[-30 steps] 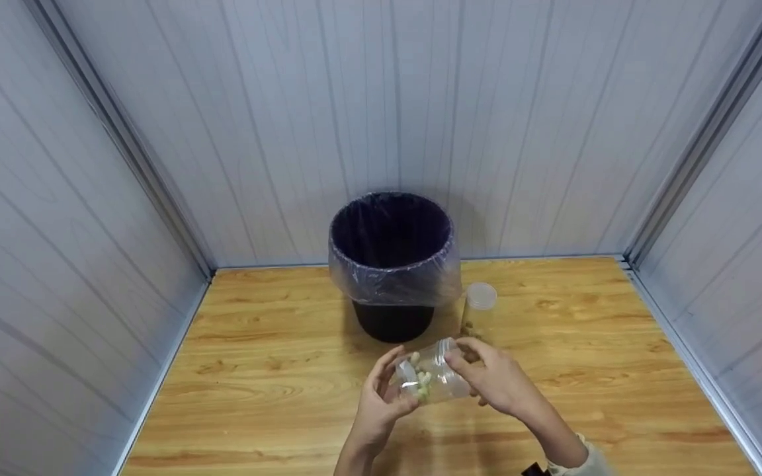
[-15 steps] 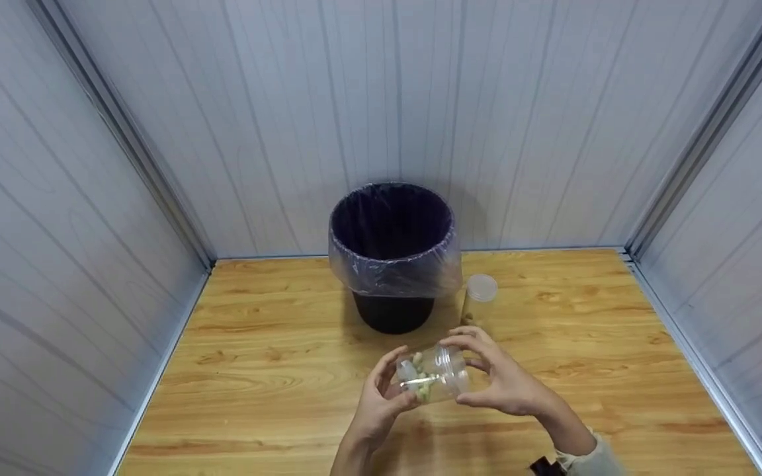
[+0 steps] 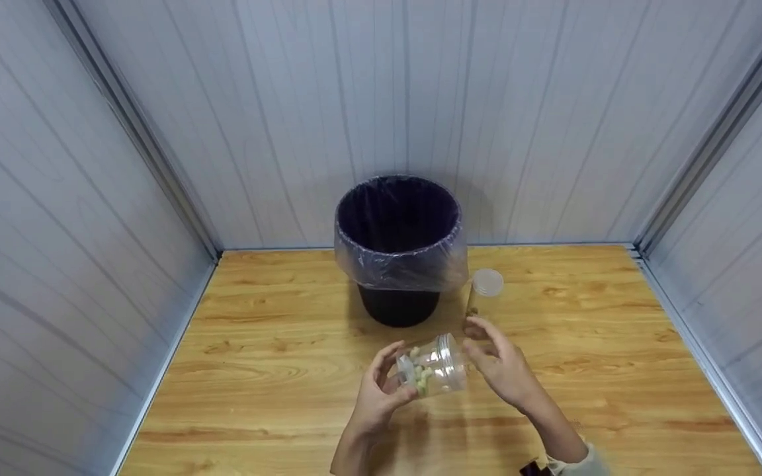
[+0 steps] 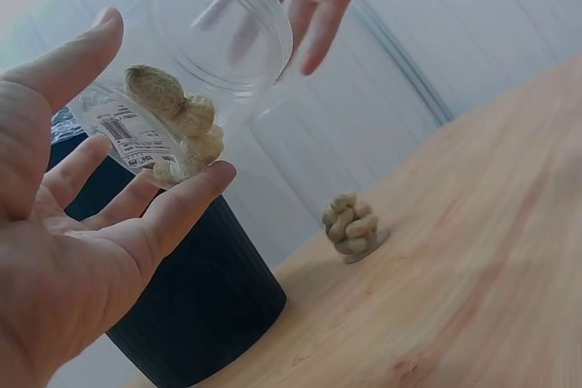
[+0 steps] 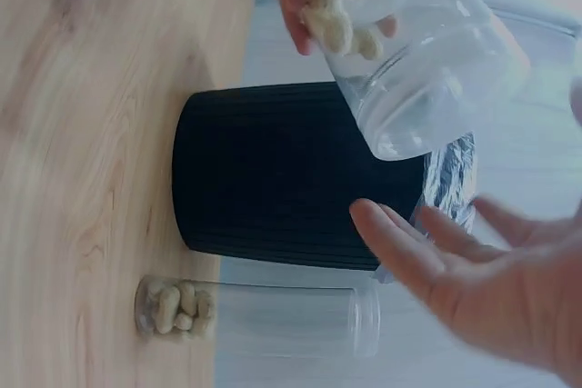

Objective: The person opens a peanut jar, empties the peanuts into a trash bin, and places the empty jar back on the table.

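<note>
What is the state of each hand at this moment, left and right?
Left hand: closed on the clear jar, which has peanuts inside.
Right hand: open, holding nothing, near the jar but apart from it.

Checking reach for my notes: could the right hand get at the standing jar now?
Probably yes: the right hand is open and empty, and nothing visible blocks its way to the standing jar.
</note>
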{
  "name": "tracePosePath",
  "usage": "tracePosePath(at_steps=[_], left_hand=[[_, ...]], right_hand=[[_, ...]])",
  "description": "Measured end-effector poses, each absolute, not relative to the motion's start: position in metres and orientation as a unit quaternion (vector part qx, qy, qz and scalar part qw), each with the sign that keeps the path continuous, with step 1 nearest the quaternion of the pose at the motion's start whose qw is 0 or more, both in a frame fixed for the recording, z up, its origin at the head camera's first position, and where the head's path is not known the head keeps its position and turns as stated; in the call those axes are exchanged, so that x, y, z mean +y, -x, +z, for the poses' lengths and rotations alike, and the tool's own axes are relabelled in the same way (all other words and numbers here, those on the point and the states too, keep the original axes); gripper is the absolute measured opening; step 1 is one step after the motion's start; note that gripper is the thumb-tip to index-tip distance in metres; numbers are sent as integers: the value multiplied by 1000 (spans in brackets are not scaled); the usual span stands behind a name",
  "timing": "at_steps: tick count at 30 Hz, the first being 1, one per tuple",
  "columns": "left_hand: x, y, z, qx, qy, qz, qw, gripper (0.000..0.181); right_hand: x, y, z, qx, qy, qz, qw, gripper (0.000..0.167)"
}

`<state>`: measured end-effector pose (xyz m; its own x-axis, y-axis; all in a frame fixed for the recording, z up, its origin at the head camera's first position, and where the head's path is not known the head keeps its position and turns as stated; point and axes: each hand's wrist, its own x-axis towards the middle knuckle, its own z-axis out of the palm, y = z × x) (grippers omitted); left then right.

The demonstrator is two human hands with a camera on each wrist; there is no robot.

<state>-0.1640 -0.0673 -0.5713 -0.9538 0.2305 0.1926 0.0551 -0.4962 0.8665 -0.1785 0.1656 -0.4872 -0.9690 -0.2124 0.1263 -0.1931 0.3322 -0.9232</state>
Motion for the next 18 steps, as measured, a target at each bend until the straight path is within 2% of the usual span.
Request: tracePosePath(at_steps=[1,3,7,10,14,18], left_hand=[[-68,164,-572,502,-147,851,50,81],[-69,164,-573,507,-153,847,48,82],[-70,163,-574,511,-162,843,47,84],[-69,162,-572,503,-158,848,52,85],[-64,163,-569,489,-159,856,55,83],[-59,165,-567,487,-164,856,50,82]], right_hand=[[164,179,-486,836,103,-538,1,45],[160,178,-483,869,70,-490,14,49],[155,178,-477,895,46,-435,84,66],[155,179,-475,875,52,-463,132,69],[165,184,-477,805,106,-564,149,65],[176,188,-480,744,207,-619,145,80]])
